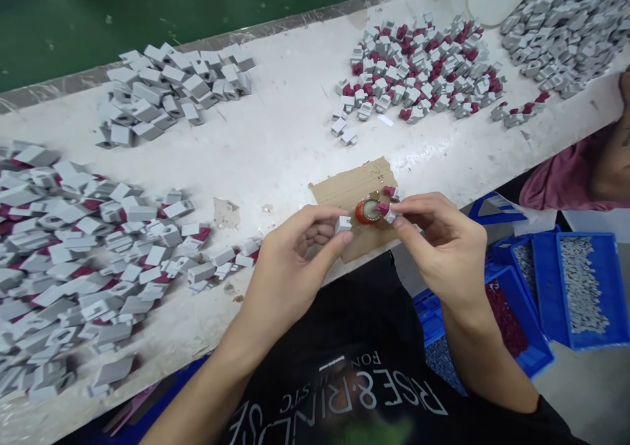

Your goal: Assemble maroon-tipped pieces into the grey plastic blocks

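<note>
Between thumb and fingers, my left hand (295, 254) pinches a small grey plastic housing (343, 224). My right hand (440, 235) grips a grey and maroon plastic part (385, 210), its maroon end over a small round orange-rimmed container (367, 211). Whether that end touches what is inside, I cannot tell. Under the container lies a piece of brown cardboard (339, 186). Another grey and maroon piece (390, 191) sits just behind the right fingertips, partly hidden. The two held parts are apart.
Grey housings (172, 84) are heaped at the back left, and joined grey-maroon pieces (83, 248) at the left. A grey-maroon pile (423, 64) and a grey pile (571, 31) lie to the right. Blue bins (617, 287) stand below right, near another person's arm (610, 156).
</note>
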{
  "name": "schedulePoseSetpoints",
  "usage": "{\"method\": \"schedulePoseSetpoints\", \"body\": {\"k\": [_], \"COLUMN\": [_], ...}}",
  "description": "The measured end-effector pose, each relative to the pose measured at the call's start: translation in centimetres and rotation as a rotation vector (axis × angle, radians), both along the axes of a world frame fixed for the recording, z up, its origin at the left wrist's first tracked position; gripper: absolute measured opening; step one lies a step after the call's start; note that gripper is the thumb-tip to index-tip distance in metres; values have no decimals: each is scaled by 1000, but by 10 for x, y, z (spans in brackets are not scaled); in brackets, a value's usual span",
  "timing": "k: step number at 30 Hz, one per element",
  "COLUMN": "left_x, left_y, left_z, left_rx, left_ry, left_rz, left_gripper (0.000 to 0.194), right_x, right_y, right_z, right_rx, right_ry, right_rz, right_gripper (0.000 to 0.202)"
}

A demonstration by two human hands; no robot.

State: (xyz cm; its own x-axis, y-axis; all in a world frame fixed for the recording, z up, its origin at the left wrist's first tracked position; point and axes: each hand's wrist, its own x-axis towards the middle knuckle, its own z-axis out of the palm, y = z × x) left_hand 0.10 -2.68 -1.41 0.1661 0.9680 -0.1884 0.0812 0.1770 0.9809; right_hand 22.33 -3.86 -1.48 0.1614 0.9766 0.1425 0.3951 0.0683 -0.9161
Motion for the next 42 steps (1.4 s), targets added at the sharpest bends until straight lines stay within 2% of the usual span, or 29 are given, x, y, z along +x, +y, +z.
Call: {"method": "schedulePoseSetpoints", "body": {"k": [2, 4, 7, 10, 17, 22, 28, 32, 36, 42], "left_x": [5, 10, 17, 25, 29, 29, 29, 25, 16, -5], "left_y": [3, 7, 14, 18, 18, 19, 20, 19, 14, 5], "left_z": [2, 5, 7, 7, 8, 7, 4, 1, 2, 15], "left_rx": [-27, -59, -99, -133, -132, -138, -111, -36, 22, 125], "left_ry": [-90, -169, -292, -394, -432, -427, -426, -358, -274, -29], "left_rz": [25, 26, 16, 7, 14, 8, -12, -44, -132, -222], "left_gripper": [15, 15, 17, 20, 11, 14, 13, 13, 12, 8], "right_x": [0, 1, 1, -3, -7, -4, -6, -4, 2, 1], "right_y": [1, 4, 7, 7, 4, 4, 5, 4, 3, 1], "right_z": [0, 0, 0, 1, 3, -1, 0, 7, 12, 14], "right_rx": [7, -28, -140, -165, -89, -41, -49, -73, -114, -185], "right_ry": [70, 227, 483, 583, 523, 500, 433, 385, 378, 401], "right_rz": [-43, -63, -9, 51, 61, 114, 115, 161, 211, 371], "right_gripper": [11, 11, 12, 12, 18, 25, 26, 30, 31, 25]}}
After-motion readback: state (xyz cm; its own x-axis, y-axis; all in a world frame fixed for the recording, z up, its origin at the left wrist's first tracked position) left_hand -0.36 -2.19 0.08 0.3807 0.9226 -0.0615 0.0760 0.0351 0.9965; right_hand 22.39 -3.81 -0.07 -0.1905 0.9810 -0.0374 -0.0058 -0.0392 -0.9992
